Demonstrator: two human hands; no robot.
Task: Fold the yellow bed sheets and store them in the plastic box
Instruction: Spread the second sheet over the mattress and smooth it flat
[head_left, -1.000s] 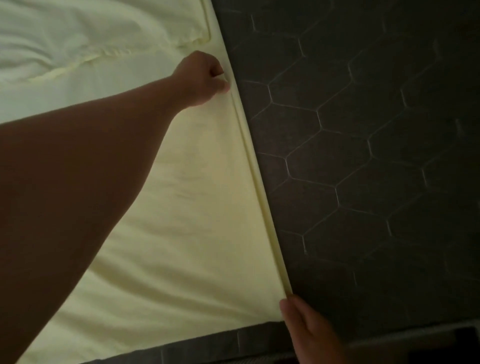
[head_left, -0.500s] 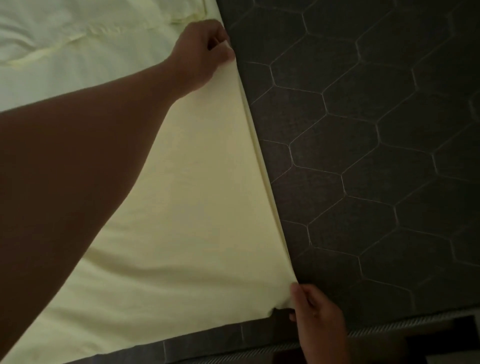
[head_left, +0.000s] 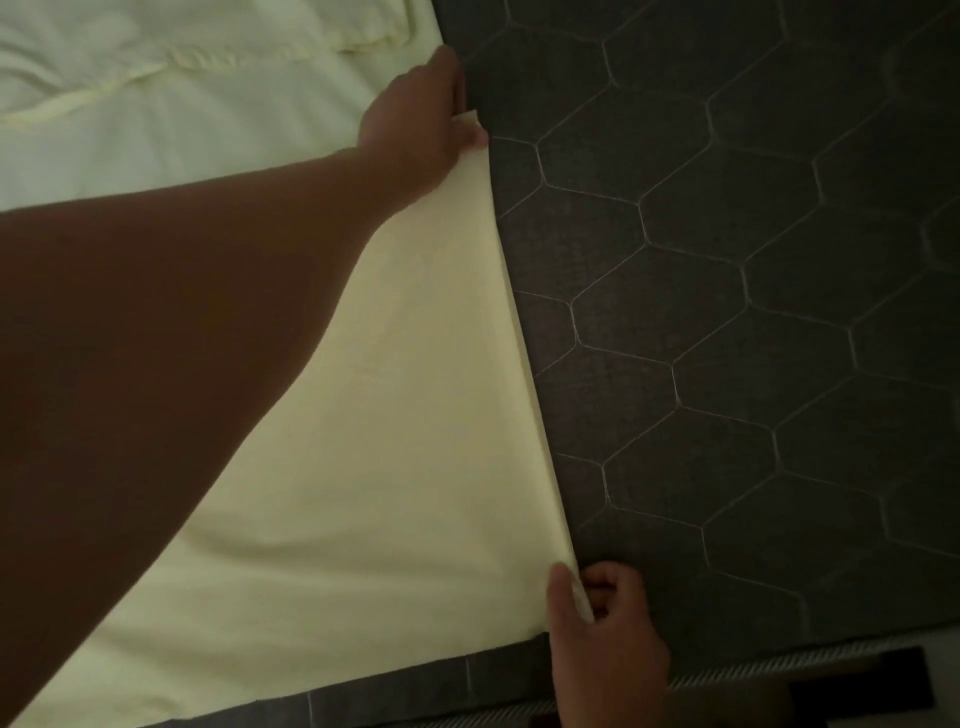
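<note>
Head view: the yellow sheet (head_left: 405, 415) is lying across the left and centre of the frame on the dark quilted mattress (head_left: 753, 312). The left hand (head_left: 421, 130), at upper centre, is pinching the far corner; the right hand (head_left: 602, 623), at lower centre, is pinching the near corner, fingers curled round the fabric. The edge between them is running taut. Risk, as judged: uneven pull could be slipping a corner free or skewing the fold. The plastic box is not showing.
</note>
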